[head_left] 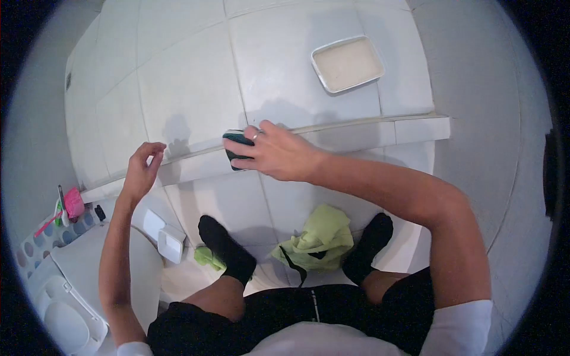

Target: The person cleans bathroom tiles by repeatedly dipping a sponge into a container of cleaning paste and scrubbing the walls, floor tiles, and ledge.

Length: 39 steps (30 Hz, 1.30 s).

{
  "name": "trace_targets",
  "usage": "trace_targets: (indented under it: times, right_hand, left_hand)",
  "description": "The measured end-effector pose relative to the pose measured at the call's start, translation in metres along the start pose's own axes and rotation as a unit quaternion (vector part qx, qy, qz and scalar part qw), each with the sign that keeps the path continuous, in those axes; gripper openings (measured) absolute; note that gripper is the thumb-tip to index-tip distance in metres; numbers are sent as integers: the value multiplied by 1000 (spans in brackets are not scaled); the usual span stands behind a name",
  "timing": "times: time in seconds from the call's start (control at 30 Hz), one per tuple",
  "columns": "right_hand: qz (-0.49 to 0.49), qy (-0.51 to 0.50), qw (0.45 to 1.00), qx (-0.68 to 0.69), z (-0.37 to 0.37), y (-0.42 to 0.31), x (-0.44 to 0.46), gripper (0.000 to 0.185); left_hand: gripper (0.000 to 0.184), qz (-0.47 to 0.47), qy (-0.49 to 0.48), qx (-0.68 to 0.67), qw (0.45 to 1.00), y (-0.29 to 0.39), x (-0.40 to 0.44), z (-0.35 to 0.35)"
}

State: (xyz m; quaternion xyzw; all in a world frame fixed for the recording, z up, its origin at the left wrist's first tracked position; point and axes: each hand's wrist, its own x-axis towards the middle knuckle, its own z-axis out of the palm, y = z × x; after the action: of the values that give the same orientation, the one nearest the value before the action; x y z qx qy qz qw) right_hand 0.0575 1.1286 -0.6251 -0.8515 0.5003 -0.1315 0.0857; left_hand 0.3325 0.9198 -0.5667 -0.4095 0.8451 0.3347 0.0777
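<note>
The right hand point(282, 151) is gripping the sponge point(237, 137) with fingers spread over its dark green face, and the sponge is lying over the tiled ledge point(350, 137), at the fingertips on the hand's left side. The left hand point(141, 173) is hanging well apart, half curled with nothing visible in it, leaving the right hand nearer. The sponge's exposed edge is pointing across the ledge, while the fingers are hiding its full long axis

Showing as a dark green scrub pad point(238, 137) with a pale far edge. Lying across the white ledge point(356, 134).
</note>
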Motion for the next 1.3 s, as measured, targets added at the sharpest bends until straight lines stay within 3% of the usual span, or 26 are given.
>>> trace_targets:
  times: [0.07, 0.13, 0.2, 0.3, 0.47, 0.5, 0.63, 0.73, 0.83, 0.9, 1.0, 1.1, 1.2, 1.27, 1.3]
  right_hand:
    - [11, 51, 997, 55, 7, 10, -38, 40]
    - [80, -100, 992, 13, -44, 26, -96, 39]
    - [129, -158, 977, -62, -70, 30, -143, 53]
    - [140, -145, 979, -22, -51, 15, -126, 53]
    - [-4, 24, 997, 71, 33, -33, 34, 43]
    - [8, -24, 998, 59, 28, -45, 63, 41]
    - [78, -41, 992, 93, 15, -24, 23, 39]
    - [169, -110, 977, 67, -35, -2, -48, 36]
    - [142, -31, 988, 58, -4, -23, -16, 32]
    - [62, 20, 995, 80, 30, -30, 45, 29]
    - [58, 73, 991, 99, 46, -36, 109, 27]
    - [184, -118, 922, 318, 12, -14, 67, 34]
    - [187, -109, 928, 303, -16, 11, 15, 33]
    - [196, -105, 934, 280, -8, 7, 14, 37]
    - [143, -61, 956, 248, 8, -7, 39, 37]
  left_hand:
    - [16, 76, 23, 91, 993, -18, -19, -11]
    - [15, 36, 26, 137, 990, -21, -45, -33]
    - [15, -10, 84, 121, 989, -44, -71, -43]
    - [15, -66, 74, 137, 986, -76, -94, -50]
    - [16, -26, 63, 111, 991, -68, -69, -37]
    - [16, -8, 47, 121, 992, -61, -65, -34]
    - [17, 13, 49, 115, 992, -68, -57, -49]
    - [18, -54, 70, 105, 990, -96, -75, -60]
    - [16, -37, 110, 117, 986, -107, -71, -53]
    - [16, -3, 102, 117, 988, -94, -51, -50]
    - [16, 30, 94, 84, 992, -73, -32, -53]
    - [17, 21, 111, 69, 991, -91, -49, -60]
    - [16, -71, 109, 81, 988, -121, -76, -70]
    - [16, -85, 115, 80, 987, -121, -77, -69]
    - [16, -65, 116, 73, 988, -121, -72, -64]
